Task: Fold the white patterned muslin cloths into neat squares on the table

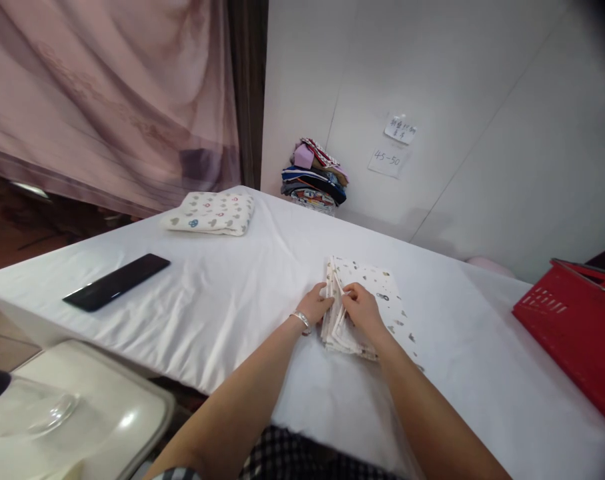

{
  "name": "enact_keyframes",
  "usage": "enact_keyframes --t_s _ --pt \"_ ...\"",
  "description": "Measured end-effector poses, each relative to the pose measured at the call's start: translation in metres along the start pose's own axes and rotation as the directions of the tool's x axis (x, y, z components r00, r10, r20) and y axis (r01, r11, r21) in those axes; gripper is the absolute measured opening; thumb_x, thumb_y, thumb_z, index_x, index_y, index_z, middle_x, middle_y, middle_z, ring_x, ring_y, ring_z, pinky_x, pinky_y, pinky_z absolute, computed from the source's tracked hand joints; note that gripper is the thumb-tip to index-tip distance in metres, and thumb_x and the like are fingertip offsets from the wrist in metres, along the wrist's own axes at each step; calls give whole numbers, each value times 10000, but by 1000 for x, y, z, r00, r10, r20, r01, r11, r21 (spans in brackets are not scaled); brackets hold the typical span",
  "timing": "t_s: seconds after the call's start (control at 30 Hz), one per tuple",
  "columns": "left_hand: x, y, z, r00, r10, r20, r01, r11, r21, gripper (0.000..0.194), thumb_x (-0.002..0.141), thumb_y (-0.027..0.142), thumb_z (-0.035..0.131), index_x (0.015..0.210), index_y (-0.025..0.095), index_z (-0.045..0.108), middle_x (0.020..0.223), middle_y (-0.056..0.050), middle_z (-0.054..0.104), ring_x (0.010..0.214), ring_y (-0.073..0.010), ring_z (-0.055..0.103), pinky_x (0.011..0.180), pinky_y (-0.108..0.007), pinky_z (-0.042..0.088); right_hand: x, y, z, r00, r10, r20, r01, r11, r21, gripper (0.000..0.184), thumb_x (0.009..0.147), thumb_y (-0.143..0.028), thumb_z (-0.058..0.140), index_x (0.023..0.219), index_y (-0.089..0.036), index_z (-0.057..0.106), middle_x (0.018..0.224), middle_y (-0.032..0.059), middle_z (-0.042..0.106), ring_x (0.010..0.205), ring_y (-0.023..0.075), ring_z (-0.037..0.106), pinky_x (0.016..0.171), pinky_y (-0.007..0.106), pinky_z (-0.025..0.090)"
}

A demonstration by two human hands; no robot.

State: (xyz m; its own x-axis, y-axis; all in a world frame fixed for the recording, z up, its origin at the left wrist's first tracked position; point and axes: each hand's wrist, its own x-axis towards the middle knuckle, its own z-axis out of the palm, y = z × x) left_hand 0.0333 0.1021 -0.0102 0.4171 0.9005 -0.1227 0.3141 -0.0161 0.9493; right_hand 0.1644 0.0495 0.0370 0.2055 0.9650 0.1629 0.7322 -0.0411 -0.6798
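Observation:
A white cloth with small printed figures (382, 283) lies folded in several layers on the white-covered table. My left hand (315, 303), with a silver bracelet at the wrist, pinches the layers at the cloth's left edge. Just right of it, my right hand (361, 305) has its fingers closed on an upper layer of the same cloth. The layers stand slightly apart between the two hands. Farther back on the left rests another folded white cloth with a mushroom-like print (215, 213), touched by neither hand.
A black flat slab (117, 281) lies at the table's left. Folded clothes (315, 177) are stacked against the wall (442, 80). At the right is a red basket (572, 327). A pink curtain (122, 87) hangs back left; a pale lidded object (97, 400) stands front left.

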Motion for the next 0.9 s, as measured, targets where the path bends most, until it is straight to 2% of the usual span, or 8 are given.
enact_keyframes --t_s 0.13,0.23,0.37,0.7,0.9 --pt "0 0 0 1000 -5 -5 5 1000 -6 523 773 296 478 1256 181 311 523 66 491 380 -89 477 384 -181 380 -1 -13 -3 998 -57 31 64 946 -318 178 713 -207 454 872 -213 533 610 -14 560 558 126 469 502 230 232" --pt "0 1 0 1000 -5 2 5 1000 3 515 776 292 467 1256 178 317 539 53 506 374 -97 478 386 -193 382 -2 -17 3 991 -84 104 121 899 -421 143 712 -181 468 833 -211 537 681 11 578 608 134 475 506 239 203" --pt "-1 3 0 1000 -2 -9 2 1000 19 493 779 267 456 1250 177 339 539 45 512 374 -98 476 407 -201 387 0 -16 9 985 -56 165 119 906 -406 127 726 -194 470 832 -214 538 689 7 578 600 131 470 505 236 204" --pt "-2 5 0 1000 -15 -13 15 1000 18 483 777 245 449 1243 175 346 561 35 534 382 -93 466 427 -202 395 3 -15 4 985 -31 169 101 899 -426 98 731 -199 475 771 -201 565 691 33 606 636 150 512 519 237 235" --pt "-2 4 0 999 -6 -32 7 1000 30 477 773 205 425 1245 174 361 552 37 527 408 -99 484 455 -205 407 5 -11 6 984 5 179 61 930 -362 134 727 -292 509 781 -191 579 699 39 614 629 150 526 520 227 270"
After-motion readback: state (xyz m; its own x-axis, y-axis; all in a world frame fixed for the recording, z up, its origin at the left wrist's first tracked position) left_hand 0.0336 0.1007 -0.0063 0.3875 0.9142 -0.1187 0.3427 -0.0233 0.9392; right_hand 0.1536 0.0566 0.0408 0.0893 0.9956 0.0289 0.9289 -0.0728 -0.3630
